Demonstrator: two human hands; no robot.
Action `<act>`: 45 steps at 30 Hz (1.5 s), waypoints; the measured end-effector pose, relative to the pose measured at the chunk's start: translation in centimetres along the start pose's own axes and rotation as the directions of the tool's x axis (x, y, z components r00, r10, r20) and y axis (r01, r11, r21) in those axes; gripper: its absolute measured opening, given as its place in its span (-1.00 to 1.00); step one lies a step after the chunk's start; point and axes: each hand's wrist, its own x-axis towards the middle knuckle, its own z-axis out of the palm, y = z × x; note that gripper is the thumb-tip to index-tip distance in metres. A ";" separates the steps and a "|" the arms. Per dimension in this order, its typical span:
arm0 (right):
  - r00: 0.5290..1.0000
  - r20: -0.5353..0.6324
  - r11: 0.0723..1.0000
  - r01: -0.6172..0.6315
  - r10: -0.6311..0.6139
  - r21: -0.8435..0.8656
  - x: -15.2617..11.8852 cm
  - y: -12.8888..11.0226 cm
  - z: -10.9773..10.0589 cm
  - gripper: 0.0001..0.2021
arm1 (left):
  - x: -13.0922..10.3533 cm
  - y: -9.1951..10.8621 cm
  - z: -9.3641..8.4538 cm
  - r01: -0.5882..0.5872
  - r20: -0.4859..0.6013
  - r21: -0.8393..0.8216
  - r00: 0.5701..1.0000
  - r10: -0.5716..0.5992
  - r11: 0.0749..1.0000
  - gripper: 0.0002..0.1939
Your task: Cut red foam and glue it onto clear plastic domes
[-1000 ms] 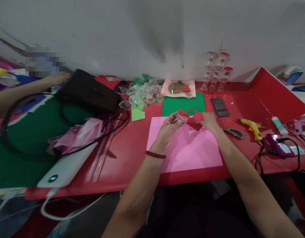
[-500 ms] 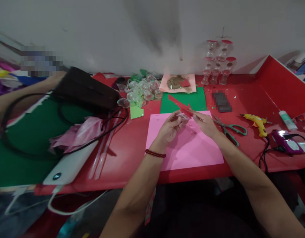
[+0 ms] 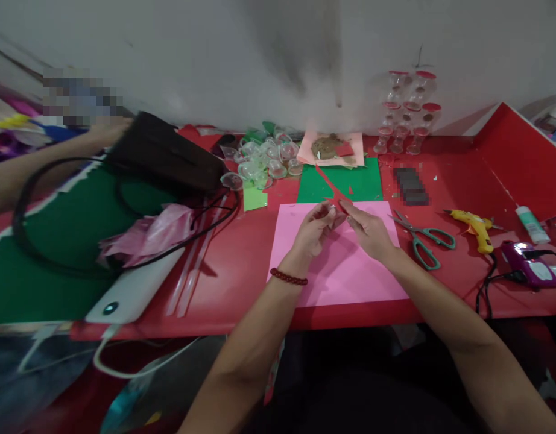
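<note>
So the person has a cut piece of red paper up over the far edge of a pink sheet, its thin tail poking out above the green sheet. The right hand is pinching the paper's near end. The left hand has its fingers curled in right beside it, but honestly can't make out whether they've got hold of anything.

Biggest worry imo is that skinny tail: one snag or a hard tug and it'd probably crease or rip. Fingers are crowded too, so a slip could bend the paper.

Then there's the scissors, lying with blades spread and tips over the pink sheet's right edge, near the right wrist. Sweep that arm sideways and it could catch a point. Yellow glue gun is farther right, cord running toward the lit purple power adapter; if it's hot, an elbow on that cord could drag the thing over. Can't tell if it's hot.
</note>
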 end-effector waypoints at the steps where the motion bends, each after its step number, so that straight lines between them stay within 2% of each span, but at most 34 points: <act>1: 1.000 -0.002 1.000 0.016 -0.016 -0.007 0.0 0.0 0.1 -0.53 | 0.0 0.0 0.0 -0.004 0.007 0.002 1.000 0.004 1.000 -0.74; 3: 1.000 -0.015 1.000 0.018 -0.018 0.012 0.0 0.1 0.1 -0.54 | 0.0 0.0 0.0 -0.011 0.010 -0.009 1.000 0.011 1.000 -0.76; 5: 0.998 -0.043 0.997 -0.037 0.040 0.065 0.1 0.1 0.0 -0.55 | 0.0 0.0 0.2 -0.009 0.011 -0.026 1.000 0.009 1.000 -0.77; 9: 0.984 -0.095 0.979 -0.134 0.150 0.151 0.3 -0.2 -0.3 -0.54 | -0.1 -0.1 0.6 0.004 0.005 -0.014 1.000 -0.004 1.000 -0.63; 14: 0.995 -0.053 0.988 -0.074 0.082 0.137 -0.1 -1.2 0.1 -0.60 | -0.1 -0.4 0.4 -0.024 -0.015 0.010 1.000 0.024 1.000 -0.75; 16: 0.996 -0.071 0.989 -0.046 0.057 0.141 -0.1 -1.4 0.1 -0.63 | 0.0 -0.5 0.3 -0.021 -0.018 -0.002 1.000 0.021 1.000 -0.76; 19: 0.973 -0.206 0.987 -0.073 0.101 0.140 0.0 -1.2 -0.6 -0.61 | 0.2 -0.3 0.1 -0.021 -0.011 -0.047 1.000 0.021 0.999 -0.71; 23: 0.853 -0.507 0.991 -0.089 0.127 0.098 0.4 -0.3 -2.0 -0.54 | 0.0 0.3 0.2 0.054 0.056 -0.087 0.997 -0.049 0.995 -0.69; 24: 0.835 -0.539 0.994 -0.077 0.107 0.078 0.5 -0.1 -2.1 -0.53 | -0.1 0.5 0.3 0.080 0.076 -0.093 0.994 -0.073 0.992 -0.69; 25: 0.837 -0.542 0.997 -0.058 0.078 0.054 0.5 0.1 -2.2 -0.52 | -0.3 0.7 0.4 0.101 0.092 -0.100 0.991 -0.092 0.990 -0.68; 27: 0.891 -0.454 1.000 0.000 0.008 0.017 0.5 0.2 -2.0 -0.52 | -0.6 0.9 0.7 0.128 0.123 -0.106 0.986 -0.114 0.986 -0.66; 30: 0.975 -0.198 0.995 0.102 -0.098 0.009 0.3 0.0 -1.4 -0.58 | -0.9 1.0 0.9 0.138 0.166 -0.093 0.979 -0.122 0.986 -0.70; 33: 0.983 -0.021 0.983 0.183 -0.182 0.017 0.2 -0.4 -1.1 -0.61 | -0.8 1.0 0.8 0.143 0.151 -0.076 0.980 -0.131 0.987 -0.86; 37: 0.955 0.058 0.956 0.292 -0.292 0.008 -0.1 -0.6 -1.6 -0.64 | -0.5 1.2 0.6 0.133 0.045 -0.116 0.991 -0.128 0.984 -0.83; 39: 0.955 -0.028 0.955 0.295 -0.295 -0.013 -0.2 -0.5 -2.0 -0.64 | -0.4 1.5 0.6 0.113 0.033 -0.156 0.993 -0.109 0.981 -0.82; 41: 0.936 -0.254 0.970 0.230 -0.242 -0.076 -0.2 -0.3 -2.5 -0.62 | -0.5 1.8 0.6 0.110 0.051 -0.179 0.993 -0.102 0.978 -0.80; 43: 0.850 -0.480 0.975 0.156 -0.215 -0.160 -0.1 0.2 -2.9 -0.58 | -0.6 1.8 0.7 0.122 0.060 -0.184 0.992 -0.113 0.975 -0.72; 44: 0.814 -0.532 0.968 0.143 -0.232 -0.205 0.0 0.4 -3.0 -0.57 | -0.6 1.8 0.7 0.130 0.057 -0.180 0.991 -0.122 0.975 -0.70; 45: 0.803 -0.532 0.956 0.155 -0.268 -0.248 0.1 0.7 -3.1 -0.57 | -0.6 1.7 0.7 0.134 0.053 -0.178 0.991 -0.126 0.975 -0.70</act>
